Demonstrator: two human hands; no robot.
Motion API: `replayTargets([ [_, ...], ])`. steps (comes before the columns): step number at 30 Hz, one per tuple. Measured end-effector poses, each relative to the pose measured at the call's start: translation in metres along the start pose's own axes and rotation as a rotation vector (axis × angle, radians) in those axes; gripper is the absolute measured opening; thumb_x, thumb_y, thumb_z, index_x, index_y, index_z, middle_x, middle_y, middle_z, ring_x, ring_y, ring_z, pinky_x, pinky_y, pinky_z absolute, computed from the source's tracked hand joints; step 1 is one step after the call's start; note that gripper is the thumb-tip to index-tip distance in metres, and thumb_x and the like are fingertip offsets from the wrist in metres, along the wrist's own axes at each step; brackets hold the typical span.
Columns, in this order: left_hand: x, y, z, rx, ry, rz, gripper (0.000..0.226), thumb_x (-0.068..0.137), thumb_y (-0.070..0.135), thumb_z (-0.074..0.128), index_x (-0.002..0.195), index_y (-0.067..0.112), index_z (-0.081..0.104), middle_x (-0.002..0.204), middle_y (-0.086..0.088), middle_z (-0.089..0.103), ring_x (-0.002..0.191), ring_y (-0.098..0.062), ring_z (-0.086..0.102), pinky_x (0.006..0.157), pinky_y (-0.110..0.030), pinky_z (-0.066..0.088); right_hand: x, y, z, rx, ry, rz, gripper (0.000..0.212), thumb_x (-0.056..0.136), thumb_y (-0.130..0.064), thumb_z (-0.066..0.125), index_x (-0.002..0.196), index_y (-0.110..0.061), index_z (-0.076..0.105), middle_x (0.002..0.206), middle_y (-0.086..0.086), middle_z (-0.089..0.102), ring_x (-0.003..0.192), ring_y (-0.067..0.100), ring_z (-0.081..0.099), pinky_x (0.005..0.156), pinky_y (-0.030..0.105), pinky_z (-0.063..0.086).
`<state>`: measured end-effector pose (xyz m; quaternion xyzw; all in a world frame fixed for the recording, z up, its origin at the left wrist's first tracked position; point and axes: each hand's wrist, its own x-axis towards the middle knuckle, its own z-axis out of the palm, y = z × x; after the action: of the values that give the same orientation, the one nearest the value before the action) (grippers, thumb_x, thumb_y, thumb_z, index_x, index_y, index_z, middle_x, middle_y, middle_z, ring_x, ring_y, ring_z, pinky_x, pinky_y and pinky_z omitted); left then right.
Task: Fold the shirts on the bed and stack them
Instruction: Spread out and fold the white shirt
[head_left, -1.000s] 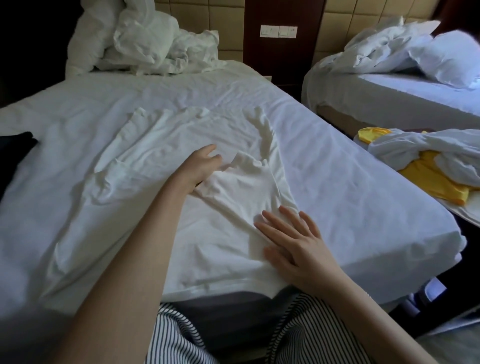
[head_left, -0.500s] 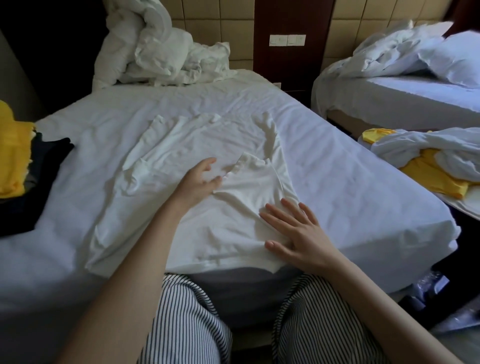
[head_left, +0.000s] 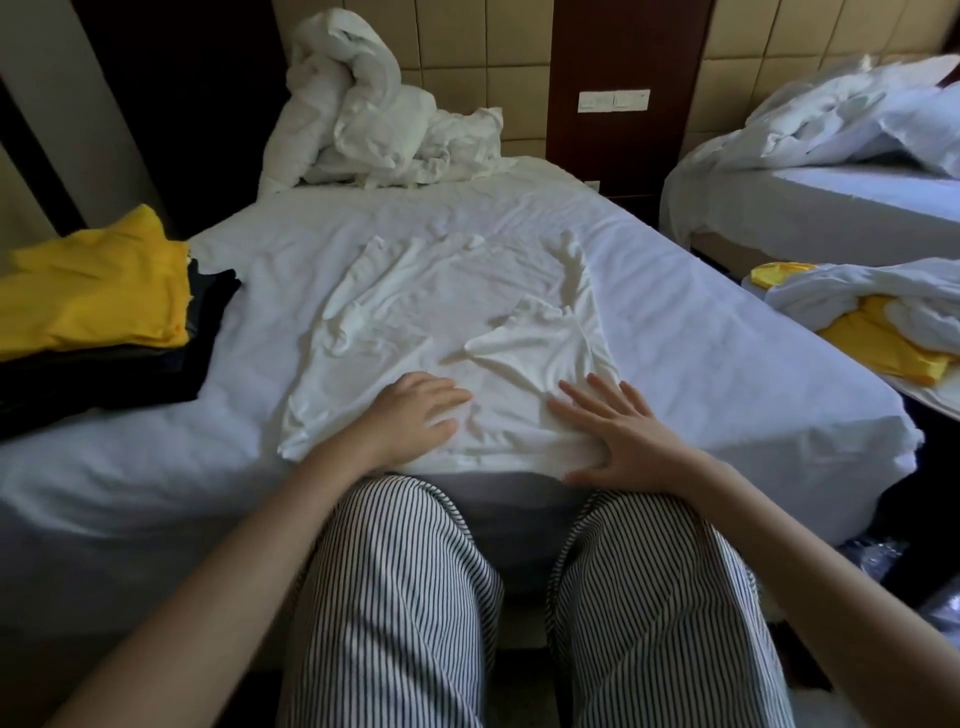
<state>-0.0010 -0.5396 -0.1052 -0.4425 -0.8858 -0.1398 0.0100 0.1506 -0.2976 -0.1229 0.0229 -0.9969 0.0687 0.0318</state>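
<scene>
- Bedroom light falls across the bed (head_left: 727, 374), which serves as our folding surface; we stand against its near edge.
- Its duvet (head_left: 363, 119) is bundled at the far edge, which we judge keeps the middle free for spreading clothes.
- Our white shirt (head_left: 415, 312) lies spread flat across the middle, hem at the near edge, with the right sleeve (head_left: 540, 343) folded inward over the body, so the fold is partly done.
- Our stack (head_left: 98, 296) of folded shirts, yellow on dark, sits at the left edge, close enough to receive the next one.
- Unfolded clothes (head_left: 883, 332) wait in a heap beyond the right edge, apart from the finished ones.
- Our left hand (head_left: 415, 410) and right hand (head_left: 618, 436) rest palm-down near the hem, fingers extended and gripping nothing; we judge they press the fabric to smooth wrinkles and pin the fold.
</scene>
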Motion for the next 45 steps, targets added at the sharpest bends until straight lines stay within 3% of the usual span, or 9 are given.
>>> replayTargets([
  [8,-0.091,-0.067,-0.046,0.206,-0.234,-0.174,0.099,0.048,0.084,0.026,0.14,0.052,0.013,0.155,0.016,0.011,0.144,-0.015,0.004,0.113,-0.038,0.007,-0.007,-0.005,-0.007,0.064,-0.101,0.068,0.081,0.083,-0.05,0.061,0.144,-0.046,0.009,0.156,-0.011,-0.011,0.142,0.016,-0.019,0.114,0.042,-0.01],
  [12,-0.095,-0.081,-0.028,0.182,-0.232,-0.226,0.087,0.077,0.054,0.061,0.142,0.05,0.004,0.157,0.018,0.002,0.144,-0.015,0.003,0.112,-0.043,0.011,-0.006,-0.007,-0.01,0.003,-0.174,0.088,0.082,0.084,-0.048,0.06,0.144,-0.049,0.005,0.156,-0.012,-0.014,0.142,0.018,-0.02,0.114,0.045,-0.009],
  [21,-0.089,-0.083,-0.032,-0.153,0.026,-0.168,0.052,0.089,-0.01,0.041,0.136,0.012,0.049,0.146,-0.005,0.042,0.138,-0.018,0.032,0.11,-0.019,0.018,-0.007,-0.002,-0.012,0.245,-0.027,0.098,0.046,0.101,-0.023,0.036,0.146,-0.022,0.025,0.154,-0.002,0.02,0.145,0.019,0.006,0.114,0.03,0.004],
  [25,-0.089,-0.067,-0.049,-0.403,0.14,-0.235,0.036,0.095,-0.003,0.043,0.117,0.015,0.066,0.119,-0.007,0.064,0.116,-0.013,0.049,0.099,-0.02,0.033,-0.021,-0.012,-0.031,0.504,0.163,0.201,0.033,0.099,-0.012,0.04,0.124,0.006,0.054,0.113,0.007,0.055,0.113,0.013,0.046,0.085,0.014,0.029],
  [28,-0.091,-0.051,-0.076,-0.561,0.13,-0.28,0.031,0.097,0.007,0.048,0.098,0.029,0.07,0.104,-0.009,0.063,0.101,-0.017,0.054,0.097,-0.039,0.044,-0.028,-0.012,-0.055,0.7,0.22,0.252,0.033,0.099,-0.014,0.039,0.12,0.006,0.055,0.103,0.007,0.053,0.099,0.017,0.046,0.088,0.035,0.045],
  [32,-0.097,-0.023,-0.11,-0.63,0.121,-0.182,0.021,0.096,0.011,0.049,0.108,0.003,0.064,0.097,-0.001,0.066,0.095,-0.012,0.061,0.096,-0.03,0.05,-0.052,-0.011,-0.101,1.066,0.256,0.22,0.03,0.096,-0.03,0.047,0.112,-0.005,0.053,0.095,0.002,0.055,0.1,0.021,0.054,0.092,0.054,0.048],
  [36,-0.114,-0.006,-0.145,-0.737,0.062,-0.068,0.022,0.084,0.036,0.065,0.074,0.02,0.075,0.077,0.003,0.071,0.091,-0.017,0.068,0.086,-0.026,0.055,-0.064,-0.003,-0.136,1.011,0.257,0.129,0.084,0.038,-0.075,0.076,0.087,-0.007,0.065,0.082,0.002,0.061,0.078,0.011,0.063,0.072,0.026,0.058],
  [41,-0.113,-0.003,-0.168,-0.745,-0.185,-0.072,0.049,0.053,0.065,0.078,0.069,0.018,0.075,0.079,-0.002,0.072,0.088,-0.018,0.07,0.08,-0.029,0.057,-0.056,0.003,-0.159,0.807,0.333,0.097,0.025,0.09,-0.019,0.058,0.074,-0.001,0.064,0.077,0.014,0.055,0.061,0.004,0.059,0.07,0.021,0.055],
  [45,-0.073,-0.019,-0.167,-0.865,0.038,-0.28,0.027,0.086,0.033,0.063,0.095,0.008,0.07,0.1,-0.01,0.07,0.103,-0.025,0.064,0.072,-0.03,0.059,-0.028,0.009,-0.164,0.667,0.397,0.156,0.027,0.093,-0.016,0.056,0.083,0.007,0.067,0.075,0.012,0.055,0.058,0.007,0.054,0.06,0.016,0.053],
])
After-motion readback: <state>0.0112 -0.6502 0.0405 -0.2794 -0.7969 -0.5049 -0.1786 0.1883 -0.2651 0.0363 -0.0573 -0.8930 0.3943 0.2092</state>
